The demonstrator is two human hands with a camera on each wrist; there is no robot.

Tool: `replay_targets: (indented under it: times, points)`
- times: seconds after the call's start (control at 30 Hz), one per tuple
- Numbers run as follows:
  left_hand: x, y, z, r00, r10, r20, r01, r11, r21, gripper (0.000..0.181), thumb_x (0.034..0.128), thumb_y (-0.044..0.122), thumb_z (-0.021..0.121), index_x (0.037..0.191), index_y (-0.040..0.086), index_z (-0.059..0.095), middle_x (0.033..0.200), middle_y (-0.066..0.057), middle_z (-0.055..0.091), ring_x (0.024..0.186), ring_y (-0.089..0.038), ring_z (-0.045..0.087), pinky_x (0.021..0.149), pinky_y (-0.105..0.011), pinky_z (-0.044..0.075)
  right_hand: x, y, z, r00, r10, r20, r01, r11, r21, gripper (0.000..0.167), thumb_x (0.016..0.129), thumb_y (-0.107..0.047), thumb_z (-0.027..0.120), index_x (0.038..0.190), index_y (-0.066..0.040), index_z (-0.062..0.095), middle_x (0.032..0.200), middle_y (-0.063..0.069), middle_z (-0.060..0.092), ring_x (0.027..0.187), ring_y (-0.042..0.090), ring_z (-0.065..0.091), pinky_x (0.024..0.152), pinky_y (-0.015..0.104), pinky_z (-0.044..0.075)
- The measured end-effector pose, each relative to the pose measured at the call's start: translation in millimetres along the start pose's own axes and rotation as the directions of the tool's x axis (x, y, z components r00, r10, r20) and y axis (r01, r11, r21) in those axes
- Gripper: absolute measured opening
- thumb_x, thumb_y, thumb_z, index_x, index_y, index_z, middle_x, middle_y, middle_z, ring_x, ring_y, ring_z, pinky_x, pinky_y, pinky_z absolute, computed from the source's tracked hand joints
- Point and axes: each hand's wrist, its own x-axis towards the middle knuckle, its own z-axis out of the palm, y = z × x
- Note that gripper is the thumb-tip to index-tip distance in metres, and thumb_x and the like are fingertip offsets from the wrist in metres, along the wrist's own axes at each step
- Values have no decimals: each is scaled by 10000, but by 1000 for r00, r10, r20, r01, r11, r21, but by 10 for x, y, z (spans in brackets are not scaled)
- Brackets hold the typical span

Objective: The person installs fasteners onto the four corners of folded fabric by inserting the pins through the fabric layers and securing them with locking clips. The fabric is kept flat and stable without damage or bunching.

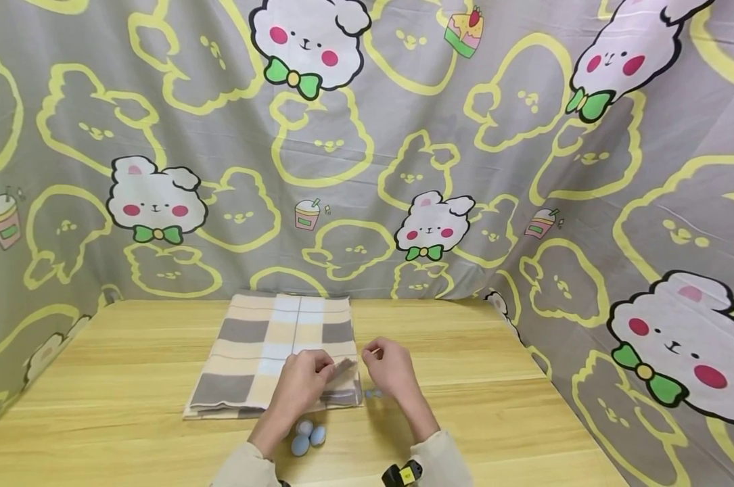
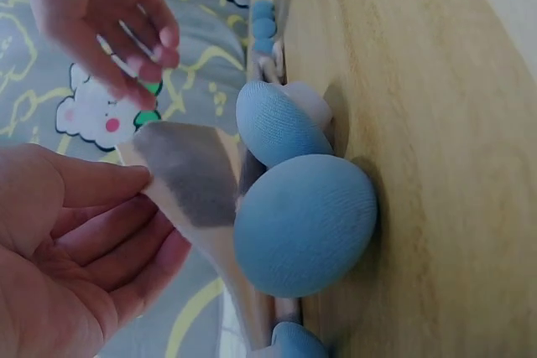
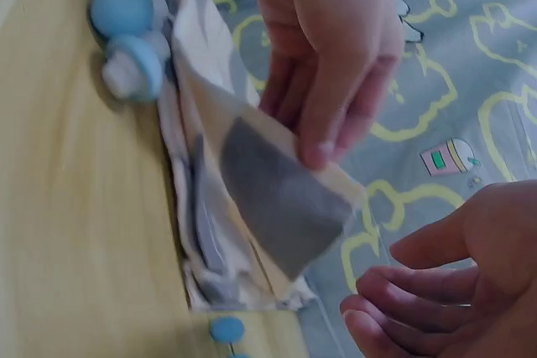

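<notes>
A folded plaid cloth in grey, cream and pale blue lies on the table. My left hand pinches its near right corner between thumb and fingers, lifting that corner off the layers below. My right hand hovers just right of the raised corner. Its fingers are loosely bent, with nothing visible between them in the right wrist view. Several small blue rounded pieces, mushroom-like with pale stems in the right wrist view, sit in front of the cloth by my left forearm. More small blue pieces lie beside the cloth under my right hand.
The light wooden table carries all of this. Behind it and along both sides hangs a grey curtain with cartoon animals, reaching the table's back edge. A black device with a yellow label is worn at my right sleeve.
</notes>
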Motion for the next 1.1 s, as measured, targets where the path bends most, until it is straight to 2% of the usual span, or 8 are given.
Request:
replay_targets:
  times: [0.13,0.3,0.43,0.53,0.7,0.87,1.1]
  points:
    - [3,-2,-8,1000,6,-15,-6,1000,2,102,861,40,753,781,104,746,674,53,701,604,-48,559,586,-256,474,15,74,-96,999,34,-18,-35,998,-50,106,926,-105,642,891,-30,708,705,35,653,580,116,541,543,285,444]
    - [9,-5,-14,1000,-3,-9,3,1000,-12,87,869,38,745,797,88,747,692,35,715,612,-44,579,580,-247,482,-2,176,-191,994,93,56,-87,991,-104,135,922,-112,639,807,-41,648,651,14,590,502,102,446,479,255,371]
    - [12,-2,-10,1000,-28,-1,28,999,-19,91,874,33,739,798,84,745,703,20,723,620,-47,592,590,-241,488,-2,256,-227,984,145,101,-126,976,-175,360,898,-109,643,588,-137,463,523,-73,389,462,70,310,452,217,276]
    - [16,6,-12,1000,-25,-1,25,1000,-16,90,872,32,739,800,85,746,715,13,731,626,-49,601,591,-241,493,-6,305,-232,970,200,140,-164,959,-233,494,895,-110,640,505,-182,348,441,-103,279,421,57,256,422,198,237]
    - [16,9,-14,1000,-8,-8,8,1000,-10,84,867,30,743,805,85,747,728,7,739,637,-54,618,584,-246,500,-35,359,-209,945,266,192,-206,937,-283,424,919,-126,648,545,-138,449,482,-38,416,447,96,397,445,199,318]
    - [16,6,-17,1000,-11,-8,11,1000,-11,78,867,29,742,808,80,751,734,3,744,645,-59,631,592,-251,507,-45,405,-176,928,303,217,-244,934,-262,264,902,-62,624,641,-53,583,564,47,570,490,139,527,461,193,390]
    - [14,3,-19,1000,-18,-10,18,1000,-14,84,862,24,741,800,80,750,721,8,738,640,-58,624,601,-257,509,-38,445,-135,926,309,215,-253,934,-252,166,826,37,589,668,-14,605,554,63,585,451,125,493,436,196,396]
